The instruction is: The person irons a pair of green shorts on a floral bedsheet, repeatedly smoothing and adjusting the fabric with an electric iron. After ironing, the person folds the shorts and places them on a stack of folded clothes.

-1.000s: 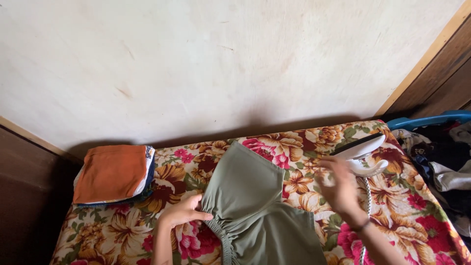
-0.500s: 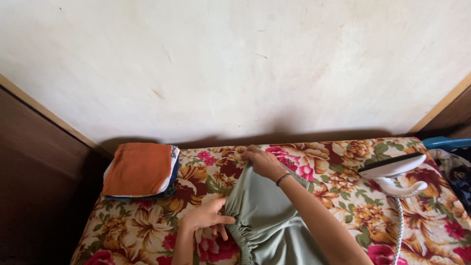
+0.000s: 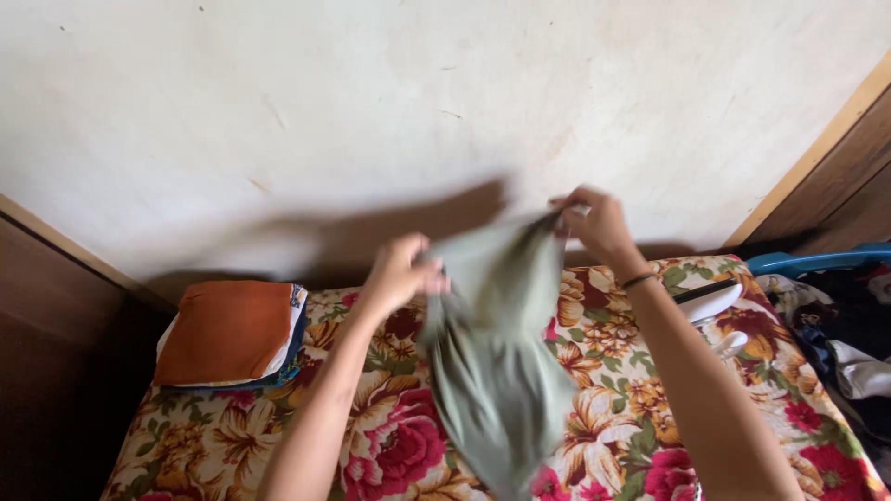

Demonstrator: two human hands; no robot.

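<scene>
Head view, looking down. Noted a green garment (image 3: 492, 371) held in the air above a flowered cover (image 3: 371, 455), top edge stretched between both hands, lower part hanging loose and blurred, its lowest fold close to the cover; could not tell whether touching.

Saw left hand (image 3: 401, 271) closed in a fist on the garment's near corner, above the cover's middle. Saw right hand (image 3: 594, 221) pinched shut on the far corner, higher up and toward the cover's right half, with a dark bracelet (image 3: 639, 278) at the wrist.

Risks, as judged:
- Spotted a white iron (image 3: 710, 301) resting on the cover's right part, just behind the right forearm. Judged that a swinging hem or a dropped elbow could knock it over or brush its plate. Could not tell whether hot.
- Judged that the grip, only at two corners, could slip and drop the garment crumpled onto the cover.
- Judged that a wide swing could reach a stack of folded clothes (image 3: 227, 329), orange on top, at the cover's left end, and upset it.

Surface and room: recorded the cover as red, yellow and green blooms on a pale ground, lying flat. Behind the cover, marked a scuffed cream wall (image 3: 371, 111). Off the cover's right end, logged a wooden frame (image 3: 817, 139), a blue basket (image 3: 807, 260) and a heap of mixed clothes (image 3: 845, 343). Left of the cover, noted dark wood panelling (image 3: 46, 353).
</scene>
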